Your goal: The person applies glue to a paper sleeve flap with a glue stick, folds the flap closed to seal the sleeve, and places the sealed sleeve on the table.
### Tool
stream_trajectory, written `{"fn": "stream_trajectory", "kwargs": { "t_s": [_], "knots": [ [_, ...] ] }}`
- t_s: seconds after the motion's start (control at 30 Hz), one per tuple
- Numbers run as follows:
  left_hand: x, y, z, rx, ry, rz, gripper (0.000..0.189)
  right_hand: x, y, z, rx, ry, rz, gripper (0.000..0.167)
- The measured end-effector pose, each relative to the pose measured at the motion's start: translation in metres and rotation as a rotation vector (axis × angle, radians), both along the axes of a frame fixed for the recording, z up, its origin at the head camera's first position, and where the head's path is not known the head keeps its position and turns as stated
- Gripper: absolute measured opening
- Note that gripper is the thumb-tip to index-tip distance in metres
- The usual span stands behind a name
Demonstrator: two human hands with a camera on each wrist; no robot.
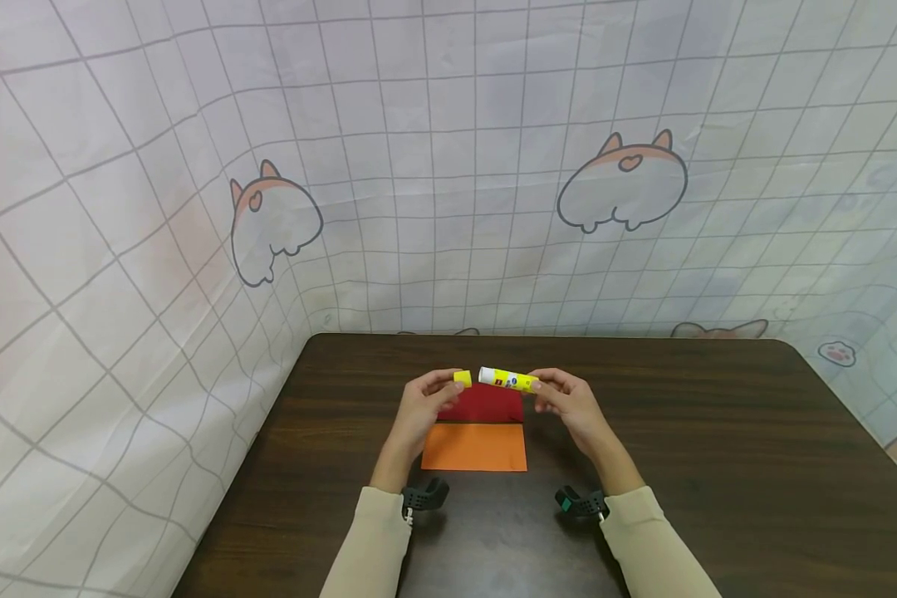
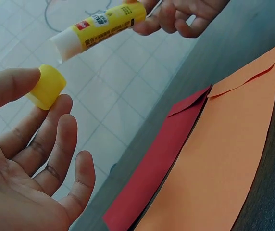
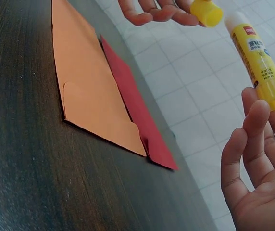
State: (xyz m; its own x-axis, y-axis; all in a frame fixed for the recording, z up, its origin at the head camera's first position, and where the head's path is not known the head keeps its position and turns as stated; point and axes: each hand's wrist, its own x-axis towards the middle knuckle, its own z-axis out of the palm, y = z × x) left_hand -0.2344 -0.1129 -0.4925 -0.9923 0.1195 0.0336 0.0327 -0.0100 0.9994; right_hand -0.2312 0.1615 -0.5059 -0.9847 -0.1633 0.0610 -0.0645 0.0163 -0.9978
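Between thumb and fingers, the left hand [image 1: 422, 407] pinches a small yellow cap [image 2: 48, 87]. The right hand [image 1: 577, 409] grips the lower end of a yellow glue stick [image 1: 508, 379], whose white end points toward the cap. A small gap separates cap and stick. Beneath the hands, an orange envelope [image 1: 474, 448] lies on the table, and a red envelope [image 1: 493, 404] lies just beyond it, partly hidden by the hands in the head view. Both wrist views show folded edges on the envelopes.
The dark wooden table [image 1: 718, 465] spreads out on both sides of the hands. A white gridded cloth [image 1: 448, 191] with cartoon animals hangs behind the table and along its left side. Each wrist wears a black strap [image 1: 428, 496].
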Motion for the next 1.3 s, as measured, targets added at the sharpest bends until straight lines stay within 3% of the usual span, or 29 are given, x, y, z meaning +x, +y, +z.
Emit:
{"fn": "stream_trajectory", "kwargs": {
  "t_s": [0.7,1.3],
  "knots": [
    [0.0039,0.005,0.0034,-0.001,-0.006,-0.051,0.031,0.001,-0.0025,0.0009,-0.005,-0.003,0.023,0.037],
    [0.0044,0.0049,0.005,0.003,-0.007,-0.049,0.03,0.0007,-0.0028,-0.0009,-0.029,0.006,0.026,0.034]
  ]
}}
